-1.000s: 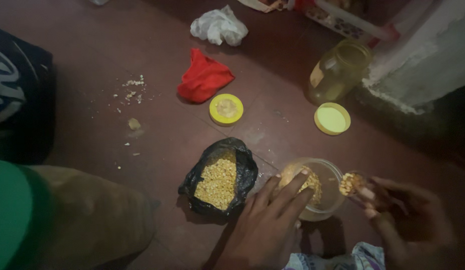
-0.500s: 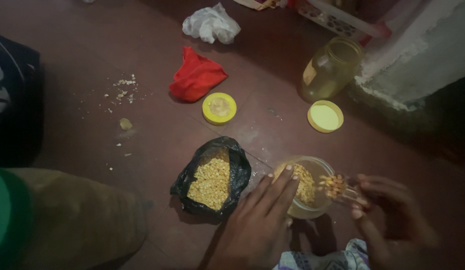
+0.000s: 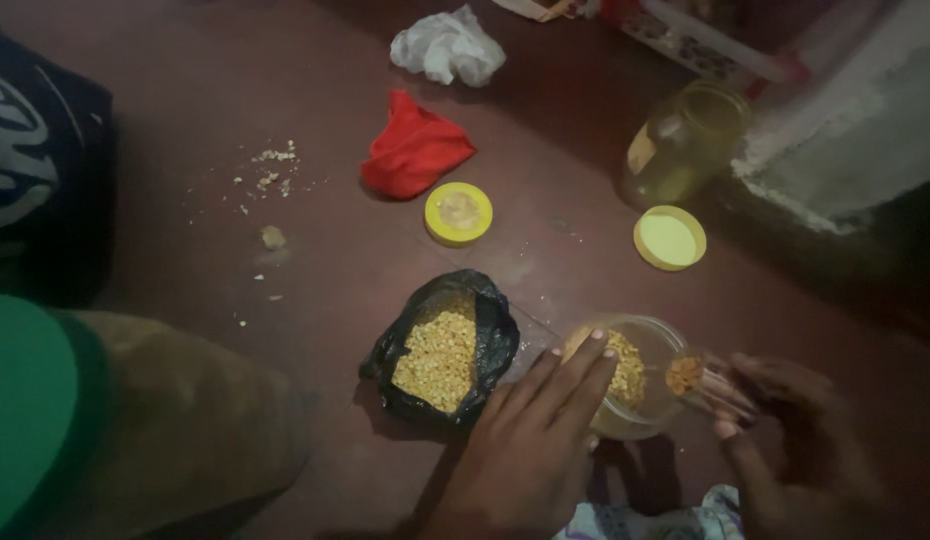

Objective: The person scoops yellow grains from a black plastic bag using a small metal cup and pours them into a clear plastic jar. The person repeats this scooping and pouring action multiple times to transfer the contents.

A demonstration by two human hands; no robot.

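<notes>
A clear glass jar [image 3: 653, 340] partly filled with yellow grains stands on the dark red floor. My left hand [image 3: 530, 450] rests against the jar's near left rim, fingers stretched flat over it. My right hand [image 3: 785, 430] is at the jar's right side, its fingertips pinching a small clump of grains [image 3: 684, 375] just above the rim. To the left of the jar lies an open black plastic bag [image 3: 485, 345] with a heap of the same yellow grains [image 3: 440, 360] inside.
Two yellow lids [image 3: 458, 213] [image 3: 669, 238] lie on the floor. A second glass jar [image 3: 685, 145] stands at the back right by a pale wall base. A red cloth [image 3: 413, 150], a crumpled white bag [image 3: 447, 45] and scattered crumbs [image 3: 270, 170] lie further back. My knee [image 3: 165, 420] fills the lower left.
My right hand has brought its pinch of grains leftward to the jar's rim. My left hand stays on the jar. The view has shifted slightly.
</notes>
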